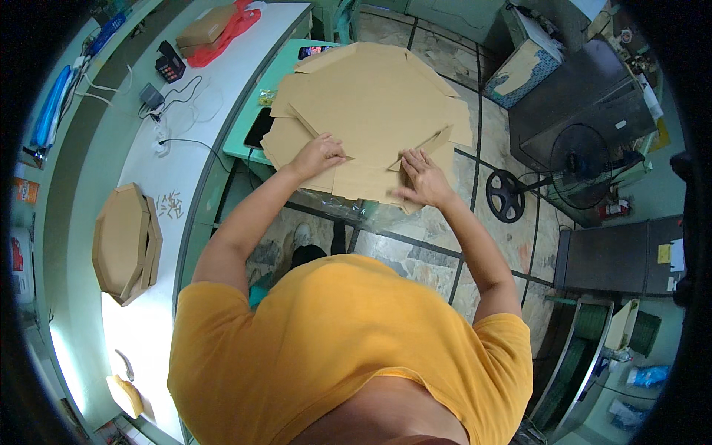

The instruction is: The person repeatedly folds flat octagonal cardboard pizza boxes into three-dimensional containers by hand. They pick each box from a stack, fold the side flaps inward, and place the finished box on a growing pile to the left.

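A large flat sheet of brown cardboard, cut many-sided with creases and flaps round its rim, lies in front of me. My left hand is at its near left edge, fingertips pinched together on a folded flap. At the near right edge my right hand grips another part of the rim, beside a raised flap. Its thumb is slightly blurred. The sheet rests on a green table and hides most of the tabletop.
The white counter on the left holds an octagonal cardboard tray, small brown pieces, a charger with cables and a box on a red bag. Phones lie beside the sheet. A fan stands right on the tiled floor.
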The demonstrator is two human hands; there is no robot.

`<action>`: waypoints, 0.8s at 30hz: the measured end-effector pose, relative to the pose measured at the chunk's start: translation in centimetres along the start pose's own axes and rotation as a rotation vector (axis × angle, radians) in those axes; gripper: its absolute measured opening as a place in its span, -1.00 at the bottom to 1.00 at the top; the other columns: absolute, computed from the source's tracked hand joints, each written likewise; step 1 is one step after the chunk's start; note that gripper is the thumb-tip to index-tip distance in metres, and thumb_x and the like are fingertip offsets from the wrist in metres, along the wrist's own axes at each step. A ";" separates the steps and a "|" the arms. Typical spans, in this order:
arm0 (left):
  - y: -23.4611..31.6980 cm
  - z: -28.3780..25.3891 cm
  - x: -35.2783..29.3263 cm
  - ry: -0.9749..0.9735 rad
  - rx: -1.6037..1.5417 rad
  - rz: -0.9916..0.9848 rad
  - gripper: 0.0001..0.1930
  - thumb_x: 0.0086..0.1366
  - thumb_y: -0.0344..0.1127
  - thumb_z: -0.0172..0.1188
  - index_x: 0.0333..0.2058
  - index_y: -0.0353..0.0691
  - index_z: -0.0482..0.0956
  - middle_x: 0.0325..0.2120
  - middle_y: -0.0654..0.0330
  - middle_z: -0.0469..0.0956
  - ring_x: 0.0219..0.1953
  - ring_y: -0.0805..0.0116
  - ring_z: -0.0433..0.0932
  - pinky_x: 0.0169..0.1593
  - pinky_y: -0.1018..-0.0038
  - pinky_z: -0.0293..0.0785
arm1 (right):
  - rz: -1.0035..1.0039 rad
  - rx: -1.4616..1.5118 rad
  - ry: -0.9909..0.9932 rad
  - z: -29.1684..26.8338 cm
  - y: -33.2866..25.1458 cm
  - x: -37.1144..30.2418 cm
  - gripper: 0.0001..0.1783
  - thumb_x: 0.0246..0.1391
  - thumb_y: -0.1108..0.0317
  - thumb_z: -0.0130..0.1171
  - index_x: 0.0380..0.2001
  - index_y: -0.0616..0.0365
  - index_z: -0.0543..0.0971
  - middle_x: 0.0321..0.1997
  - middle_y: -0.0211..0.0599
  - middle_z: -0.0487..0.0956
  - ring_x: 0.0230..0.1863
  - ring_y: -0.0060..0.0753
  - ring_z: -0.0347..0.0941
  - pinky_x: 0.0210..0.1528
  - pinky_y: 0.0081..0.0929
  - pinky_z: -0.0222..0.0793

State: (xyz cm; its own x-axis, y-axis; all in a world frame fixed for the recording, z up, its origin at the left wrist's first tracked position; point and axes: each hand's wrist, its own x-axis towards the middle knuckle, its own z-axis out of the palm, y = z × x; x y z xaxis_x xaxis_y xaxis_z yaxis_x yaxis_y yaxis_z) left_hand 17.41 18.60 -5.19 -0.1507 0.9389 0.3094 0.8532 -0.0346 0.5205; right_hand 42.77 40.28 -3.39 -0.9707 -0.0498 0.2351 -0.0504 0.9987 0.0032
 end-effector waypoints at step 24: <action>-0.4 1.3 -0.2 0.150 0.002 -0.131 -0.72 0.31 -0.08 0.07 -0.30 -0.18 0.59 -0.34 0.15 0.57 -0.02 0.21 0.48 0.25 0.04 0.04 | 0.375 0.375 0.082 0.1 1.2 3.5 -0.67 0.21 0.11 0.02 -0.39 0.15 0.56 -0.45 -0.05 0.57 -0.21 -0.03 0.51 0.02 -0.11 0.34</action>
State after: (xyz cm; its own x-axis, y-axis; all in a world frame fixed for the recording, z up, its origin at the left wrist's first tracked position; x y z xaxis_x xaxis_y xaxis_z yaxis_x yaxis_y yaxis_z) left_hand 17.69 18.87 -6.49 -0.3328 0.8738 0.3546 0.8223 0.0848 0.5627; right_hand 39.28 41.27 -2.69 -0.9174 0.3256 0.2289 0.2011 0.8754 -0.4396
